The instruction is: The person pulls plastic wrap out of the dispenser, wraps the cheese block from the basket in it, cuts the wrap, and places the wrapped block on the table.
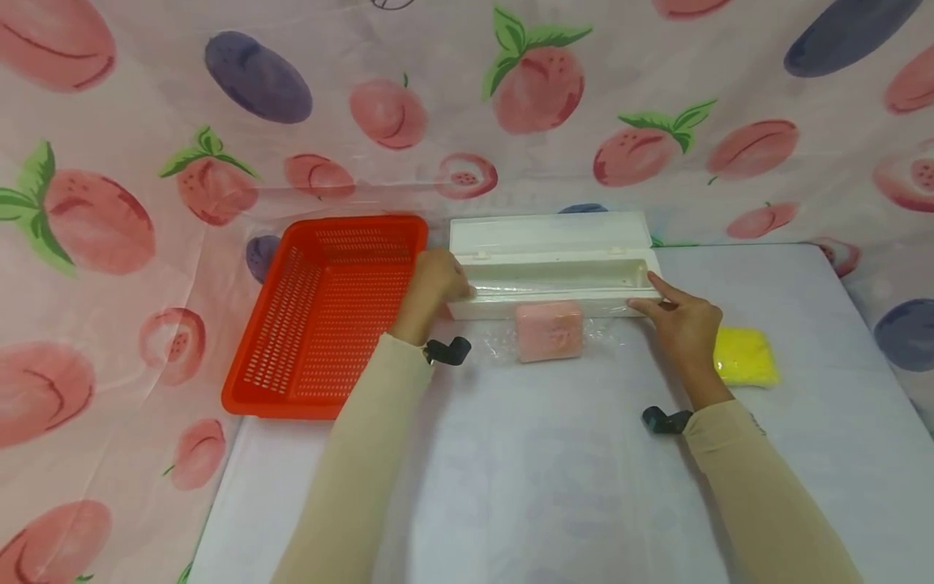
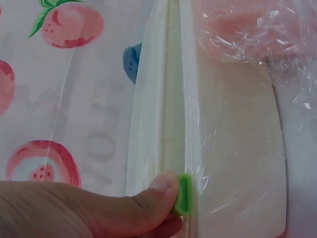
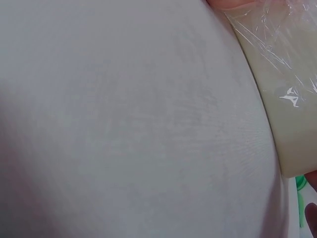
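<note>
A long white cling film dispenser (image 1: pixel 481 310) lies across the table with its lid (image 1: pixel 550 234) raised at the back. At its left end my left hand (image 1: pixel 440 276) pinches the small green slide cutter (image 2: pixel 184 194), which sits on the rail along the front edge. My right hand (image 1: pixel 686 320) grips the dispenser's right end, fingers spread over the top edge and front. Clear film hangs over the front of the dispenser. A pink block (image 1: pixel 549 331) rests against that front, with crinkled film (image 1: pixel 499 341) spread out to both sides of it.
To the left, a red perforated plastic basket (image 1: pixel 251 401) stands beside my left forearm. A yellow block (image 1: pixel 746 357) lies just right of my right hand. Behind the white-covered table (image 1: pixel 554 470) hangs a fruit-printed cloth (image 1: pixel 409 49).
</note>
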